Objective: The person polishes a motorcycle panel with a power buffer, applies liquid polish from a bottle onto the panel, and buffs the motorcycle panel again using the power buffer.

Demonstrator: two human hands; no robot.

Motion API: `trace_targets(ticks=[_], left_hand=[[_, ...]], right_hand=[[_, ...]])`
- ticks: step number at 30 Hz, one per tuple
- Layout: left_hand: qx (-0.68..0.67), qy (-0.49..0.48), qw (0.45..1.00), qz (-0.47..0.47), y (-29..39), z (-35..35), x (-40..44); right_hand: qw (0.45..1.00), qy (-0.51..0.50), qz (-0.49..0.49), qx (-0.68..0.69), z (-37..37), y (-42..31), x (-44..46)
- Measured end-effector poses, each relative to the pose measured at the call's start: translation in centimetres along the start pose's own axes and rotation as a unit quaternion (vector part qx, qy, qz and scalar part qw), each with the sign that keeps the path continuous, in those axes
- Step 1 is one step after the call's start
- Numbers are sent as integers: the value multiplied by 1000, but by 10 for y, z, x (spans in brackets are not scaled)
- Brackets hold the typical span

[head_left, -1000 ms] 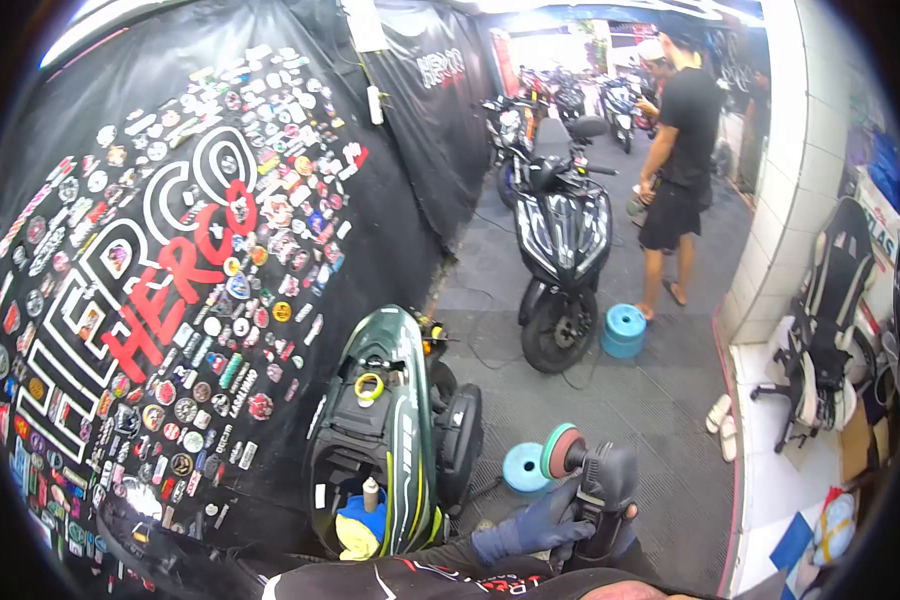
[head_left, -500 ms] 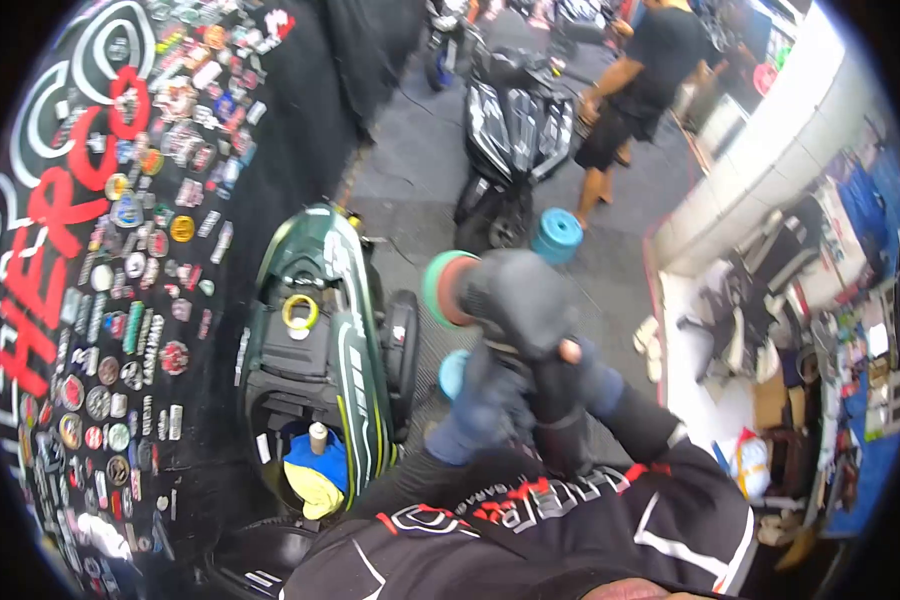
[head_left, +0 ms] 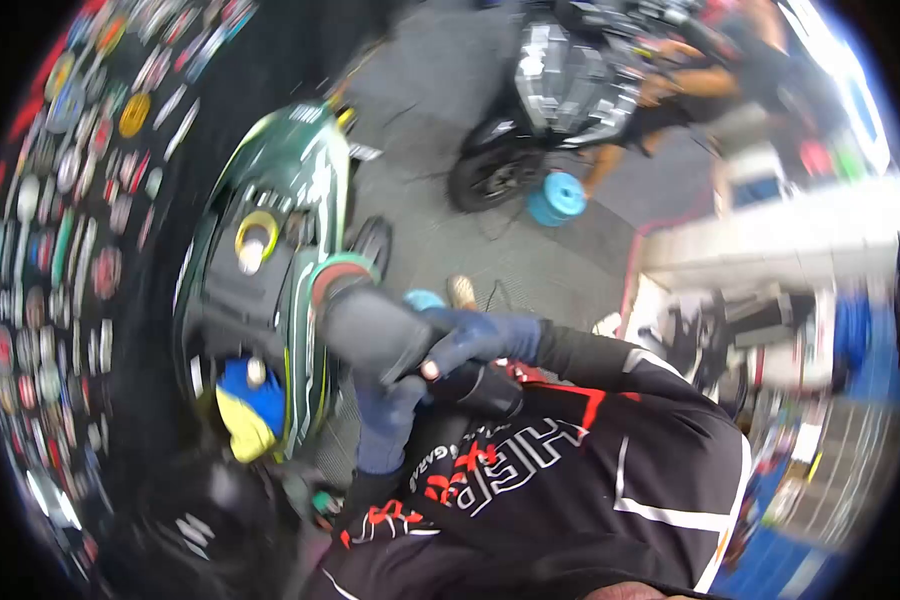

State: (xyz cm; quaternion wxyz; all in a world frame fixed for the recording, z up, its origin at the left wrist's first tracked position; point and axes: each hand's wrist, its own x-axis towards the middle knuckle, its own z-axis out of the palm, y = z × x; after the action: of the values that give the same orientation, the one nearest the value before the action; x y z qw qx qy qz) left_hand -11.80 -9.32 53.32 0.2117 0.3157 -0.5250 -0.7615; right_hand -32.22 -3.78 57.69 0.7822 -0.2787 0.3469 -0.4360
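Note:
Both my hands wear dark blue gloves and grip a black power polisher (head_left: pixel 378 335) in front of my body. The fingers of my left hand (head_left: pixel 388 420) close round its lower side. My right hand (head_left: pixel 480 340) wraps the tool's body from the other side, with one bare fingertip showing. The polisher's red and green round pad (head_left: pixel 342 275) lies over the edge of the green scooter (head_left: pixel 305 180), and whether it touches the bodywork I cannot tell. A yellow tape roll (head_left: pixel 257 236) and a blue and yellow cloth (head_left: pixel 250 405) with a bottle rest on the scooter.
A black motorcycle (head_left: pixel 570 85) stands ahead, beside a blue cylindrical stool (head_left: pixel 557 199). Another person (head_left: pixel 740 80) bends near it. A second blue round object (head_left: pixel 425 300) is partly hidden behind my hands. An office chair (head_left: pixel 730 325) is at the right, by a white tiled wall (head_left: pixel 780 235).
The polisher has moved left with both hands, its pad now over the green scooter's edge. My view has tilted down and turned. The other person now leans towards the motorcycle.

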Motion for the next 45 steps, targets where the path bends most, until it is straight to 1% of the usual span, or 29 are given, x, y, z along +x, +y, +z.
trace_targets(ticks=[1,3,4,5,6,7,8,9,10,11,13,14,15,16,17,19,20,21,23,25,26,27,29,30,31,36,38,42,45], left_hand=[[-6,59,998,-17,-8,14,5],[100,157,967,173,-30,43,22],[107,219,958,150,-30,56,30],[38,222,969,99,-25,69,40],[-35,215,975,50,-24,77,47],[-33,254,966,27,-30,89,49],[-80,277,957,-4,-35,98,55],[-128,294,947,-22,-44,100,63],[-106,265,958,-25,-57,98,67],[-112,282,952,-34,-71,97,69],[53,281,956,66,-99,90,75],[49,294,953,60,-113,90,77],[-103,354,928,49,-127,93,78],[-252,405,878,44,-141,93,78],[-258,415,871,43,-150,84,76],[-16,410,911,47,-161,61,72],[28,411,911,37,-169,53,72],[18,416,908,35,-166,44,74],[-212,362,907,33,-157,34,77],[-238,378,892,68,-160,35,84],[-207,377,900,71,-159,34,86],[-176,376,907,74,-158,33,88],[-112,372,918,77,-155,30,89],[-80,368,923,78,-154,28,90],[-46,365,926,79,-154,27,91],[-68,380,916,110,-154,20,85],[-19,392,913,109,-157,17,79],[-53,404,908,95,-161,18,69],[-16,424,898,118,-167,19,59]], right_hand=[[998,-22,20,-60,-17,-10,1],[984,-129,64,-103,-58,-19,10],[989,-126,67,-49,-77,-12,10],[991,-116,71,1,-101,-4,11],[984,-135,112,27,-126,6,18],[977,-144,151,55,-147,18,21],[959,-158,213,97,-165,23,25],[952,-174,230,105,-173,26,32],[953,-163,244,81,-179,27,36],[953,-147,258,58,-184,31,38],[940,-162,298,30,-191,39,52],[953,-164,249,-53,-190,45,62],[957,-165,199,-133,-188,53,68],[953,-171,212,-132,-188,62,74],[954,-171,185,-160,-189,71,83],[952,-172,170,-186,-185,83,91],[958,-135,161,-198,-181,85,95],[961,-97,153,-211,-178,89,97],[942,-126,155,-270,-184,94,104],[865,-159,-9,-476,-183,91,101],[882,-50,41,-467,-183,96,87],[879,-53,47,-472,-192,101,84],[848,-123,65,-512,-211,102,78],[879,-116,94,-453,-186,77,82],[880,-113,103,-449,-182,72,84],[871,-84,124,-468,-188,86,80],[867,-78,129,-474,-190,89,77],[864,-74,144,-477,-190,94,69],[862,-77,156,-476,-196,102,60]])
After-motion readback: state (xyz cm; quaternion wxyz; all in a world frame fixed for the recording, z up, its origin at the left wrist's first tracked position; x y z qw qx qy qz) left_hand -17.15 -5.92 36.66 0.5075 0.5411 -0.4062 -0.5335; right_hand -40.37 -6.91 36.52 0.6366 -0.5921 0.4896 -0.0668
